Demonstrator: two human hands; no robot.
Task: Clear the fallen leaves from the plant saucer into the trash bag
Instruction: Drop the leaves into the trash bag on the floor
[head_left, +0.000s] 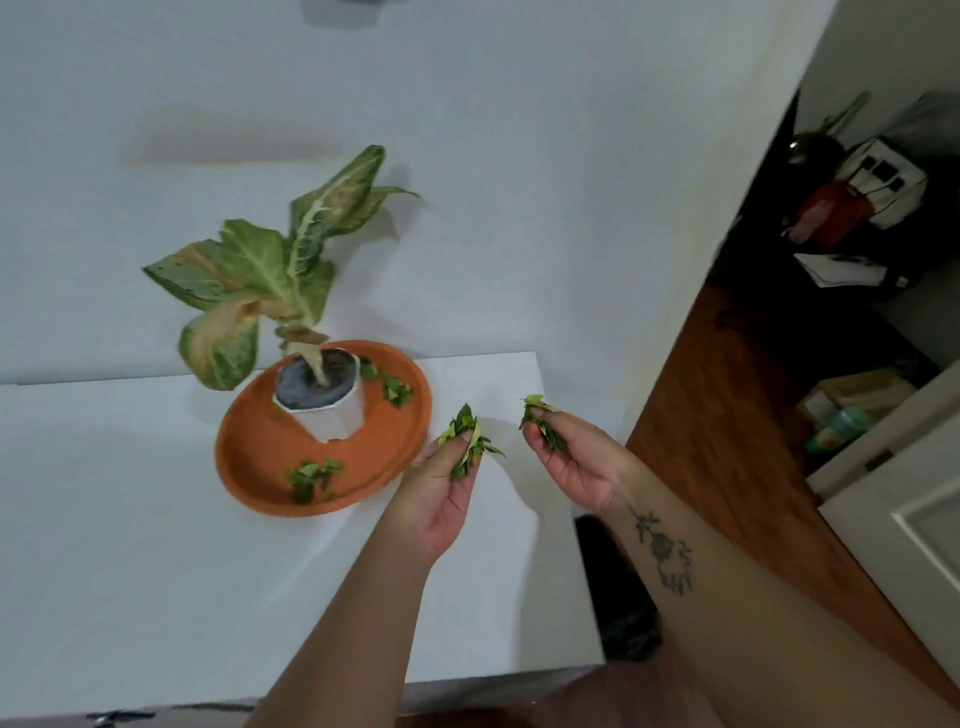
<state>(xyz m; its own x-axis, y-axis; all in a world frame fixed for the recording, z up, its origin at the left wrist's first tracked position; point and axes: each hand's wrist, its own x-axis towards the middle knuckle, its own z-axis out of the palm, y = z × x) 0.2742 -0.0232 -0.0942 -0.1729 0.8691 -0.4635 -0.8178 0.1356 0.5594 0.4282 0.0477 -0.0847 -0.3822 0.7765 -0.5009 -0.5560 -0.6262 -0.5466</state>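
Observation:
An orange plant saucer (260, 457) sits on a white table with a white pot (332, 415) holding a large-leaved plant (260, 270). Small green fallen leaves lie in the saucer at the front (311, 475) and at the back right (392, 387). My left hand (447, 488) hovers just right of the saucer's rim, shut on a bunch of leaves (467, 439). My right hand (576, 462) is farther right, near the table's right edge, shut on another small bunch of leaves (543, 423). A dark trash bag (623, 597) shows on the floor beside the table, partly hidden by my right forearm.
The white table (130, 571) stands against a pale wall (519, 156). To the right is wooden floor (737, 415), a white door (914, 519), and a dark corner with a red object (831, 213) and other clutter.

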